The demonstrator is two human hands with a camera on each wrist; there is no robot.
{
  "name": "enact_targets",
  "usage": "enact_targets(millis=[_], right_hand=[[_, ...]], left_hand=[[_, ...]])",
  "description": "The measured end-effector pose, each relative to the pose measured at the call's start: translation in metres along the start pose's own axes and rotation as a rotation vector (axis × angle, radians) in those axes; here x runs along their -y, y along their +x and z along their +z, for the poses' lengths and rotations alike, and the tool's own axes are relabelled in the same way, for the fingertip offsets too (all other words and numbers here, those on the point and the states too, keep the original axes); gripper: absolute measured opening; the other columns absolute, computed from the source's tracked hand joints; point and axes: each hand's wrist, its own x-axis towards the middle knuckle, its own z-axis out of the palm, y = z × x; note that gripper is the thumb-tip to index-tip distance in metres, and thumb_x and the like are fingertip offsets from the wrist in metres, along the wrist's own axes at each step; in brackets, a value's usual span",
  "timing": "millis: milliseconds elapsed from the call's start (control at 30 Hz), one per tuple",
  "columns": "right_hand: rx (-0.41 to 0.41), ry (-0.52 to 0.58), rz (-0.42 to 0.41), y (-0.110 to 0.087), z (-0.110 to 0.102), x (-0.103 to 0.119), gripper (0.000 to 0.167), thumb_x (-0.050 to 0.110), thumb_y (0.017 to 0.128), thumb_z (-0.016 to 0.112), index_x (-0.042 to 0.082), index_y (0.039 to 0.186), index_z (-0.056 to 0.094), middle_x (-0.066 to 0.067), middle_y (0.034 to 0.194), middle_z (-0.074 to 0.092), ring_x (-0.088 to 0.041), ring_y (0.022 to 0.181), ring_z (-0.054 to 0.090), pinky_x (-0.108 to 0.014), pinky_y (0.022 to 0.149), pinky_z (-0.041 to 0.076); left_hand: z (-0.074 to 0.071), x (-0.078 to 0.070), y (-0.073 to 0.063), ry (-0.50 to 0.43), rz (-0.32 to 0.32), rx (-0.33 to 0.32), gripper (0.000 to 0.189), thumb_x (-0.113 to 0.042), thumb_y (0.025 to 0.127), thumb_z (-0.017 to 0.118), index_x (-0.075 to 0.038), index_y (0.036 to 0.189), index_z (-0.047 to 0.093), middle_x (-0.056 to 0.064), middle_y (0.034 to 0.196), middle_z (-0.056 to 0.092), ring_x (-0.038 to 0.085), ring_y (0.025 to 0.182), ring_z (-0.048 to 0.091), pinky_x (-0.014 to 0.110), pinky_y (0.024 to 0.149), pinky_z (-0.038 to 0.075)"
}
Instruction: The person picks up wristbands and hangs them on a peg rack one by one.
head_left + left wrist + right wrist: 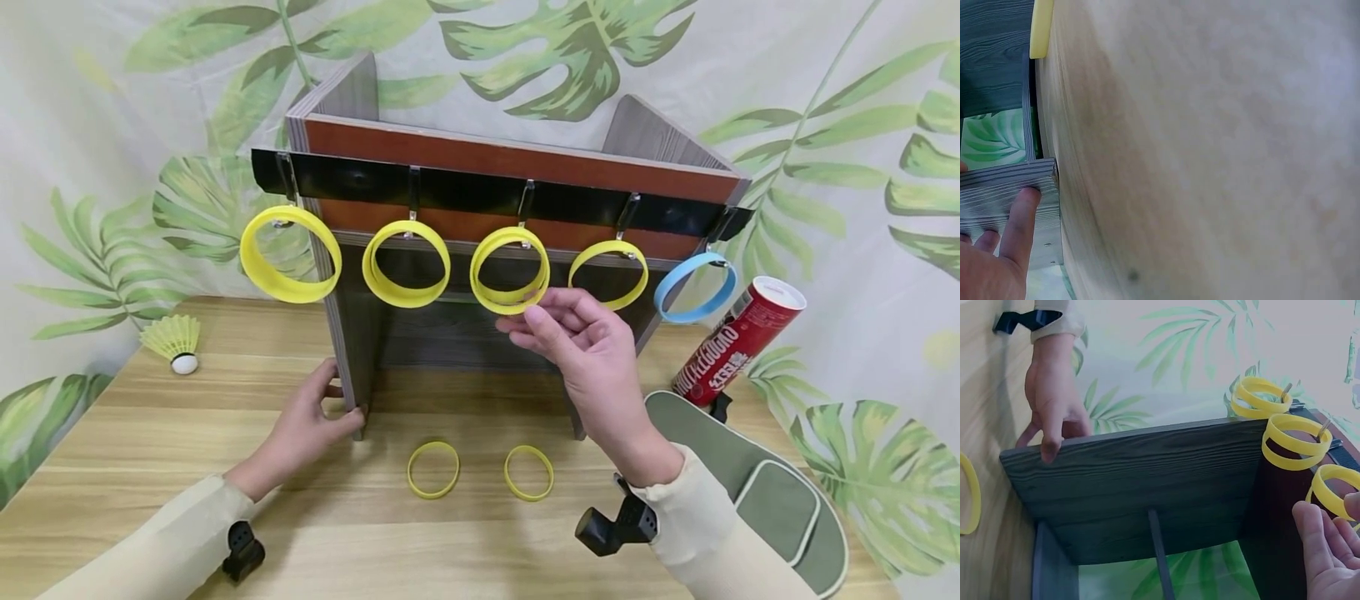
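Observation:
Yellow silicone bands [289, 292] hang from black hooks along a black strip on a grey wooden rack [345, 333]. A blue band [696, 287] hangs on the rightmost hook. My right hand [592, 342] pinches a yellow band [510, 307] at the middle hook by its lower right edge, thumb in front, fingers behind. Low on the rack's left side, my left hand [307, 425] grips the upright panel [997, 200], with the thumb at its front edge. The right wrist view shows that left hand [1054, 394] from across the rack.
Two yellow bands [433, 470] [528, 473] lie on the wooden table before the rack. A shuttlecock [172, 342] lies at left. On the right, a red canister [738, 342] leans beside a green-grey case [697, 425]. A leaf-print cloth [555, 50] hangs behind.

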Motion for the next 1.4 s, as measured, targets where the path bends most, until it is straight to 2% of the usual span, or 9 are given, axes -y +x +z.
enact_targets(millis=[233, 400, 567, 700, 800, 1000, 1133, 1233, 1400], right_hand=[[0.082, -0.036, 0.002, -0.005, -0.001, -0.012, 0.019, 0.004, 0.103, 0.064, -0.007, 0.118, 0.064, 0.001, 0.104, 0.079, -0.016, 0.097, 0.08, -0.033, 0.089, 0.064], [0.183, -0.115, 0.044, -0.003, 0.001, -0.027, 0.02, 0.004, 0.102, 0.064, -0.012, 0.115, 0.065, -0.016, 0.106, 0.077, -0.017, 0.095, 0.079, -0.035, 0.087, 0.065], [0.302, -0.215, 0.171, 0.004, 0.005, -0.054, 0.017, 0.003, 0.101, 0.064, -0.009, 0.113, 0.068, -0.028, 0.108, 0.075, -0.03, 0.098, 0.079, -0.036, 0.085, 0.065], [0.377, -0.277, 0.278, 0.007, 0.008, -0.08, 0.019, 0.006, 0.101, 0.064, -0.007, 0.115, 0.069, -0.026, 0.109, 0.076, -0.037, 0.101, 0.077, -0.032, 0.084, 0.065], [0.427, -0.313, 0.327, 0.008, 0.008, -0.099, 0.02, 0.006, 0.101, 0.065, -0.007, 0.116, 0.069, -0.025, 0.108, 0.076, -0.036, 0.1, 0.076, -0.037, 0.086, 0.065], [0.521, -0.397, 0.281, 0.008, 0.008, -0.13, 0.017, 0.001, 0.098, 0.066, -0.009, 0.111, 0.071, -0.025, 0.101, 0.073, -0.041, 0.092, 0.073, -0.049, 0.084, 0.064], [0.581, -0.478, 0.288, 0.005, 0.01, -0.143, 0.017, 0.005, 0.099, 0.066, -0.007, 0.111, 0.072, -0.021, 0.099, 0.074, -0.024, 0.081, 0.07, -0.032, 0.076, 0.063], [0.621, -0.559, 0.297, 0.002, 0.013, -0.152, 0.014, 0.007, 0.099, 0.067, -0.002, 0.108, 0.075, -0.015, 0.097, 0.075, -0.008, 0.077, 0.063, -0.018, 0.07, 0.054], [0.676, -0.653, 0.3, -0.003, 0.019, -0.163, 0.009, 0.005, 0.098, 0.068, 0.003, 0.103, 0.076, -0.007, 0.091, 0.072, -0.003, 0.078, 0.056, -0.016, 0.071, 0.048]], left_hand=[[0.0, 0.0, 0.0, -0.006, -0.006, 0.006, 0.066, 0.008, 0.083, 0.073, -0.003, 0.145, 0.051, 0.021, 0.133, 0.064, 0.03, 0.104, 0.066, 0.024, 0.071, 0.06], [0.0, 0.0, 0.0, -0.004, -0.001, 0.005, 0.07, 0.009, 0.083, 0.074, -0.004, 0.148, 0.05, 0.02, 0.133, 0.064, 0.022, 0.102, 0.065, 0.024, 0.072, 0.06], [0.0, -0.002, 0.0, 0.001, 0.008, 0.0, 0.069, 0.009, 0.083, 0.074, -0.004, 0.147, 0.05, 0.021, 0.133, 0.064, 0.025, 0.102, 0.066, 0.024, 0.072, 0.06], [0.0, -0.002, 0.001, 0.004, 0.014, 0.008, 0.067, 0.009, 0.084, 0.072, -0.002, 0.146, 0.05, 0.022, 0.133, 0.064, 0.033, 0.104, 0.066, 0.024, 0.073, 0.06], [0.001, -0.001, 0.001, 0.015, 0.015, 0.012, 0.067, 0.009, 0.084, 0.072, -0.002, 0.146, 0.05, 0.021, 0.133, 0.064, 0.027, 0.103, 0.066, 0.025, 0.074, 0.061], [0.002, 0.0, 0.002, 0.026, 0.013, 0.007, 0.065, 0.009, 0.084, 0.072, -0.003, 0.145, 0.052, 0.018, 0.133, 0.065, 0.017, 0.1, 0.064, 0.029, 0.075, 0.062], [0.003, -0.001, 0.002, 0.005, 0.003, 0.007, 0.064, 0.009, 0.084, 0.072, -0.003, 0.143, 0.053, 0.019, 0.131, 0.065, 0.025, 0.1, 0.064, 0.026, 0.069, 0.061], [0.003, -0.001, 0.001, -0.002, 0.008, 0.001, 0.063, 0.009, 0.084, 0.073, -0.004, 0.143, 0.053, 0.019, 0.13, 0.066, 0.019, 0.099, 0.064, 0.026, 0.068, 0.06], [0.003, -0.001, 0.0, -0.009, 0.017, -0.016, 0.064, 0.01, 0.083, 0.073, -0.004, 0.143, 0.054, 0.019, 0.13, 0.066, 0.006, 0.097, 0.061, 0.025, 0.066, 0.06]])
